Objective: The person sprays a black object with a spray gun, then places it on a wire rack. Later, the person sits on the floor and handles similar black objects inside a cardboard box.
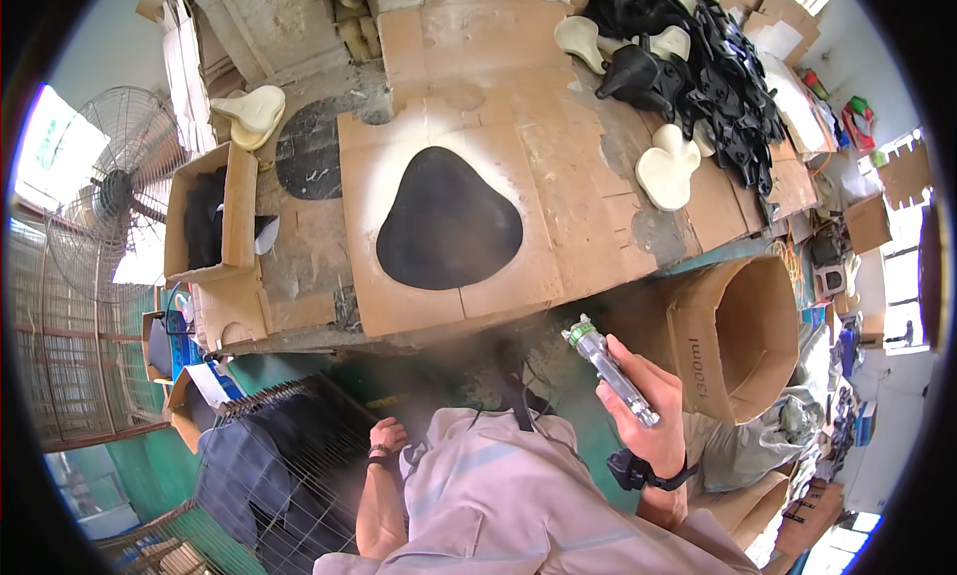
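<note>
Right hand: my fingers wrap my right hand (653, 401) around a silver spray gun (616, 374) with a green ring, held off the bench's near edge.
Left hand: low by my shirt, my left hand (389, 434) has its fingers curled; I cannot tell whether they hold anything.
Black piece: a rounded triangular black piece (449, 221) lies flat on a cardboard sheet (384, 301), with a pale coating around its upper edges.
Bench: my bench (583, 246) is covered in worn, stained cardboard.
Bench, left: an open box (240, 216) with dark material inside; cream forms (254, 112) beyond it.
Bench, right: a heap of black covers (723, 97), more cream forms (668, 166) beside it.
Room, left: a caged fan (117, 186); below, dark sheets (244, 465) on a wire rack; green floor (159, 475).
Room, right: a tall open carton (688, 321) and bright windows (905, 276).
</note>
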The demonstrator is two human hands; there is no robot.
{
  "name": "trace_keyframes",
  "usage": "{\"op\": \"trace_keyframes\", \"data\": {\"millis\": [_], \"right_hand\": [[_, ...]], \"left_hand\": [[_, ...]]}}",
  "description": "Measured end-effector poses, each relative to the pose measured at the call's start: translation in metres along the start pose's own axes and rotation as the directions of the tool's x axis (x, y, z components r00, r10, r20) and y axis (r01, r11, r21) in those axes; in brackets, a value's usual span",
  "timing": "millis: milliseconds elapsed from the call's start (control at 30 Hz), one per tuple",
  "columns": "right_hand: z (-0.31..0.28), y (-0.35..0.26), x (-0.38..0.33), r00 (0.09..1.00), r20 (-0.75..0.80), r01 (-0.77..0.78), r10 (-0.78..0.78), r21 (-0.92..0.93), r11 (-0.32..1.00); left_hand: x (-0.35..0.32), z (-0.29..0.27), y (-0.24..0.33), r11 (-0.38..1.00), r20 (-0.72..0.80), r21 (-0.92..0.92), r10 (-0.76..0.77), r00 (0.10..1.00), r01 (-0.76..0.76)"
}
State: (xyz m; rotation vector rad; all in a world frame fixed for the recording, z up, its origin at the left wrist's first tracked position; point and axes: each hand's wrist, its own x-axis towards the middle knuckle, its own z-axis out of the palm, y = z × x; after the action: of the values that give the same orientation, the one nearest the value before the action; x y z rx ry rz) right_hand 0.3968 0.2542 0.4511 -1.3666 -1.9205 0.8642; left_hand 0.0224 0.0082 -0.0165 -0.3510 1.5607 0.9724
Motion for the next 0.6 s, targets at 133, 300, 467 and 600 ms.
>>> {"op": "trace_keyframes", "data": {"millis": [133, 300, 467, 600], "right_hand": [[-0.006, -0.007, -0.006, 0.998, 0.057, -0.035, 0.036, -0.022, 0.999], [-0.013, -0.009, -0.013, 0.994, 0.108, -0.021, 0.024, -0.021, 1.0], [-0.011, -0.004, -0.018, 0.989, 0.147, -0.035, 0.036, -0.01, 0.999], [-0.012, 0.002, -0.027, 0.991, 0.124, -0.055, 0.054, -0.002, 0.999]], "left_hand": [[-0.01, 0.016, 0.012, 0.978, 0.008, 0.201, 0.05, 0.999, -0.051], [0.017, -0.008, -0.002, 0.99, 0.041, 0.142, 0.013, 0.999, -0.018], [0.012, -0.011, -0.011, 0.978, 0.151, 0.198, 0.034, 0.988, -0.064], [0.012, -0.008, -0.008, 0.975, 0.169, 0.218, 0.014, 0.985, -0.051]]}}
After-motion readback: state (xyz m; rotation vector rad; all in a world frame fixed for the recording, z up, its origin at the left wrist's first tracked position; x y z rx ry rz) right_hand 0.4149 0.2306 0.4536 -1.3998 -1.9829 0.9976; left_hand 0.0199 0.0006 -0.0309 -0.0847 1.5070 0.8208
